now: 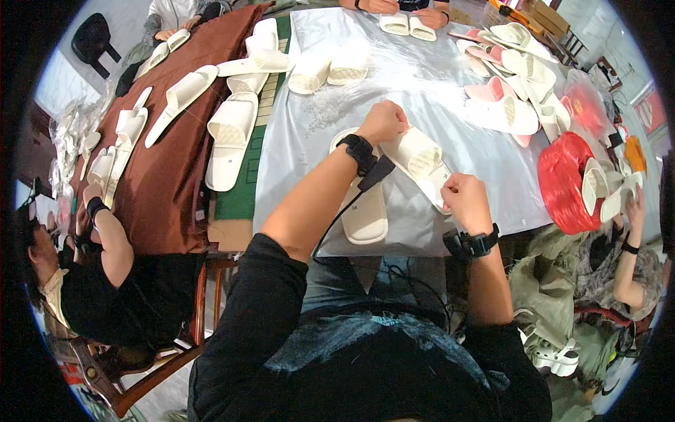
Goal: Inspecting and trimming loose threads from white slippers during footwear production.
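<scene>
A pair of cream slide slippers lies on the grey plastic sheet in front of me. My left hand [383, 121] is closed, its fingers pinched at the toe end of the right slipper [415, 156], beside its quilted strap. The left slipper [366, 214] is partly covered by my left wrist and a dark strap hanging from it. My right hand [465, 200] is closed with curled fingers at the heel end of the right slipper. Whatever either hand pinches is too small to make out.
Another cream pair [329, 72] stands farther off on the sheet [281, 211]. At right are piled white and pink slippers [513, 84] and a red twine roll [566, 183]. More slippers lie on the brown cloth [172, 162] at left. Co-workers handle slippers left, right and across.
</scene>
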Tool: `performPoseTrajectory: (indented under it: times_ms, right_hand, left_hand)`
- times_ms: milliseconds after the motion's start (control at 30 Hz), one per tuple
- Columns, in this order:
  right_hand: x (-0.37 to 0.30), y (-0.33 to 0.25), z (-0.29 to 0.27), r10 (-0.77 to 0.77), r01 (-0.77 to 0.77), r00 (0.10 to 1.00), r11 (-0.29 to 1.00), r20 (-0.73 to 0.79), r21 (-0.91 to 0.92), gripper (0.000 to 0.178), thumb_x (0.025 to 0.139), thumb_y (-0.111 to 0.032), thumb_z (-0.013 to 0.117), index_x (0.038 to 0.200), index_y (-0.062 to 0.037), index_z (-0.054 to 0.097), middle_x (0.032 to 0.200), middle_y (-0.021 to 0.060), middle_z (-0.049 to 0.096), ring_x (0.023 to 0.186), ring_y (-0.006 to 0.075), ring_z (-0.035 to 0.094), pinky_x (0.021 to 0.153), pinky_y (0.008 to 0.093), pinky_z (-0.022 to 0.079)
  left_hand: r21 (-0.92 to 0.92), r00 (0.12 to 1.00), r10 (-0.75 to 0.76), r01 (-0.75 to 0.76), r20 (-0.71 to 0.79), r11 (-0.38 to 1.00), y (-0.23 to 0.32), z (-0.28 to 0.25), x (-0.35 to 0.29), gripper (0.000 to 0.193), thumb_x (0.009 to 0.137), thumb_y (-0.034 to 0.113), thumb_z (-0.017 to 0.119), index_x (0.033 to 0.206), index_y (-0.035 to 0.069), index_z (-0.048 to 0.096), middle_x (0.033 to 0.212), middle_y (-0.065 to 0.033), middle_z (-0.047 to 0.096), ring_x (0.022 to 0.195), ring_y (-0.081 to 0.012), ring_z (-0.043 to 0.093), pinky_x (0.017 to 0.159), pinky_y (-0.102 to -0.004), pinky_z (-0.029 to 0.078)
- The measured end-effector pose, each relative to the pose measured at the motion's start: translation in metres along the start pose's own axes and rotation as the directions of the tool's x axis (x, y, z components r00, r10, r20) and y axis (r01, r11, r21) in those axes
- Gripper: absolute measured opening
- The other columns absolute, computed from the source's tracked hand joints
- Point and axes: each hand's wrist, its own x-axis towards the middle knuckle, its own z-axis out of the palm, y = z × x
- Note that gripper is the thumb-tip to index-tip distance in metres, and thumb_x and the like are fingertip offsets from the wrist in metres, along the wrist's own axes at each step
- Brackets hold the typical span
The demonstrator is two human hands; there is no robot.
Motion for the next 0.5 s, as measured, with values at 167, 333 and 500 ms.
performPoseTrajectory:
  times_ms: [167,333,500]
  right_hand:
    - [0.002,0.012,0.009,-0.023,0.025,0.999,0.999,-0.037,0.046,0.012,0.076,-0.005,0.061,0.071,0.005,0.065,0.057,0.0152,0.063,0.053,0.0207,0.067,0.052,0.0312,0.051]
    - [0.038,-0.001,0.026,-0.017,0.021,0.999,0.996,-0.047,0.087,0.015,0.076,-0.007,0.058,0.066,0.0028,0.065,0.051,0.0093,0.061,0.046,0.0172,0.061,0.049,0.0298,0.049]
    - [0.051,-0.007,0.047,0.091,-0.142,0.99,0.725,0.111,0.673,0.012,0.082,-0.002,0.055,0.083,0.0081,0.062,0.072,0.0144,0.066,0.048,0.0161,0.06,0.039,0.0247,0.038]
  left_hand:
    - [0.05,1.0,0.001,-0.002,0.003,0.999,0.001,0.0,0.001,0.012,0.071,0.011,0.073,0.079,0.001,0.073,0.071,-0.0113,0.069,0.064,-0.0171,0.065,0.059,-0.0304,0.052]
    - [0.005,0.999,-0.04,0.04,0.002,0.999,0.003,-0.001,-0.001,0.014,0.073,0.01,0.071,0.079,-0.002,0.071,0.067,-0.0109,0.068,0.059,-0.0161,0.065,0.056,-0.0291,0.052]
    - [-0.103,0.988,-0.149,0.144,-0.04,0.984,0.008,-0.005,-0.01,0.008,0.073,0.006,0.068,0.072,-0.002,0.069,0.062,-0.0114,0.068,0.056,-0.0178,0.067,0.057,-0.0292,0.054]
